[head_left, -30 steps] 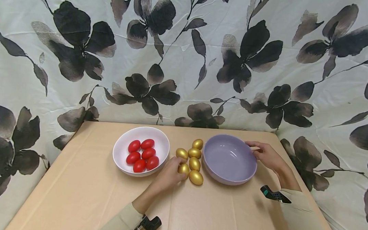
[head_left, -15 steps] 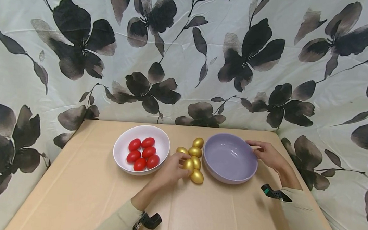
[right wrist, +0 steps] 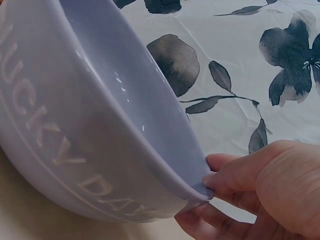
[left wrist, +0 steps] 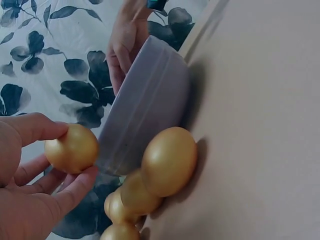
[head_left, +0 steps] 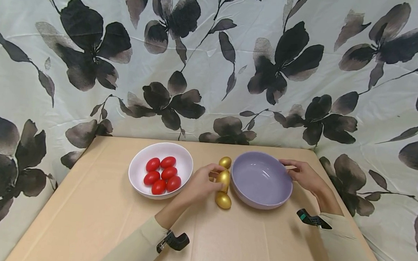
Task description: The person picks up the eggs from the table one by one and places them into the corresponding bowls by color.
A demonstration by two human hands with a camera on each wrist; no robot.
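My left hand (head_left: 201, 184) pinches a golden egg (left wrist: 74, 149) between thumb and fingertips, off the table. Below it, other golden eggs (head_left: 223, 200) lie in a loose row on the table, some partly hidden by the hand. Just right of that row stands a lavender bowl (head_left: 261, 181) with no eggs inside. Raised letters run around its outer wall in the right wrist view. At the bowl's right side, my right hand (head_left: 305, 176) holds the rim between thumb and fingers.
To the left, a white bowl (head_left: 134, 178) holds several red eggs (head_left: 159, 186). A tan cover lies over the table (head_left: 232, 240). Behind the table's far edge hangs a white cloth (head_left: 223, 123) with dark flowers.
My left hand has lifted a golden egg from the left of the group and carried it right, toward the lavender bowl. My right hand has stayed at the rim.
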